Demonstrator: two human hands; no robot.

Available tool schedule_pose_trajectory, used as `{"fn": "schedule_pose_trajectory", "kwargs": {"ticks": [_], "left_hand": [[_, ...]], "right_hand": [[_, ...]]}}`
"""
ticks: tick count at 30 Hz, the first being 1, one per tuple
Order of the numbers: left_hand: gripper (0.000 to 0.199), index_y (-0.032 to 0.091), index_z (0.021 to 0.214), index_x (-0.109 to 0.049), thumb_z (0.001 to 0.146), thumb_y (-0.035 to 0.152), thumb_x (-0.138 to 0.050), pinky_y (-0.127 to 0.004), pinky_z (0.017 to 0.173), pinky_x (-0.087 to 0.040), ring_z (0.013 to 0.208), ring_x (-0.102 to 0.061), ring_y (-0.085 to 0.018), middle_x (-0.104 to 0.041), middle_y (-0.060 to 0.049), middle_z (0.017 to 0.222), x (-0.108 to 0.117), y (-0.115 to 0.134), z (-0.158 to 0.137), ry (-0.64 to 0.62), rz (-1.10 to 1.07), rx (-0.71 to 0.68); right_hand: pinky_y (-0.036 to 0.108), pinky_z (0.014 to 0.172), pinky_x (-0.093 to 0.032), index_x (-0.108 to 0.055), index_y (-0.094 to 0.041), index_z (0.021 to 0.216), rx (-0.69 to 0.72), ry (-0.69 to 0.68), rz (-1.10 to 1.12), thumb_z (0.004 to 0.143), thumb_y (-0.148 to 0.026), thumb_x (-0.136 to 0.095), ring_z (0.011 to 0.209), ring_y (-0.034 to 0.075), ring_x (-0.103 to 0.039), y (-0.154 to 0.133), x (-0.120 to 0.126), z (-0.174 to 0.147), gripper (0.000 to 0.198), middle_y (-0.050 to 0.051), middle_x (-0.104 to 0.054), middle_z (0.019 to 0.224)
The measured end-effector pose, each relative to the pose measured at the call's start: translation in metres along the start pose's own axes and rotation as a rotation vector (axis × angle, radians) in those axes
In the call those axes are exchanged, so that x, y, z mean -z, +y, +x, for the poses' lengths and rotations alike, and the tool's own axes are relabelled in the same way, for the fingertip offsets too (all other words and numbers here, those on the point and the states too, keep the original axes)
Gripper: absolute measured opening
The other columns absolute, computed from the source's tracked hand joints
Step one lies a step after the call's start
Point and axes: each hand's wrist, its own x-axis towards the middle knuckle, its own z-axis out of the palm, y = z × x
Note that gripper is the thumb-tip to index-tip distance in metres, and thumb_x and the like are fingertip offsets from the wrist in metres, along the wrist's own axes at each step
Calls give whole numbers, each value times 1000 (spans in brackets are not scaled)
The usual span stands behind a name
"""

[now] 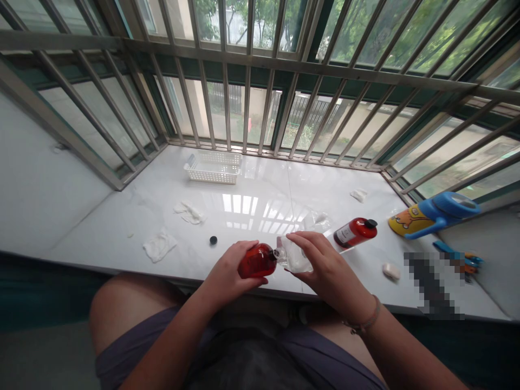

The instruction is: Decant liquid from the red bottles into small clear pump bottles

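Note:
My left hand [233, 271] is wrapped round a red translucent bottle [259, 261], tilted with its neck toward the right. In my right hand [320, 260] is a clear, whitish bottle [296, 257], its mouth facing the red bottle's neck. The two mouths meet or nearly meet; whether they touch I cannot tell. A black cap [213, 240] lies on the white surface left of the red bottle. Beyond my right hand stands another red bottle [356, 233] with a label and a black top.
A white perforated basket [213, 169] sits near the window bars. Crumpled tissues [160, 245] lie on the left of the white ledge [252, 216]. At the right are a blue and yellow flask [433, 214], a small pale object [391, 271] and a pixelated patch.

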Motion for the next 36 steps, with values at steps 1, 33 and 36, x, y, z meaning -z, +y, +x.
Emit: {"fn": "schedule_pose_trajectory", "kwargs": {"ticks": [1,33,36], "left_hand": [[82,33,148,-55,76,30,-95,-52,116,-53,135,-62,-33,-63,-10,147,0,0,0,-1,-3,2],[81,34,147,-57,75,31,-95,-52,116,-53,134,-64,-33,-64,-9,146,-3,-7,1,-2,-31,21],[81,34,147,-57,76,30,-95,-52,116,-53,134,-63,-33,-64,-9,146,-3,-6,1,-3,-33,27]], "right_hand": [[55,108,-59,-42,-32,160,0,-2,-3,89,-6,-71,130,34,-61,0,0,0,81,12,-63,140],[59,105,-59,-44,-34,160,17,9,-34,87,-6,-71,126,35,-64,1,0,3,83,11,-66,139],[59,105,-58,-44,-33,159,18,10,-38,87,-5,-71,126,35,-63,2,0,3,82,11,-66,139]]}}
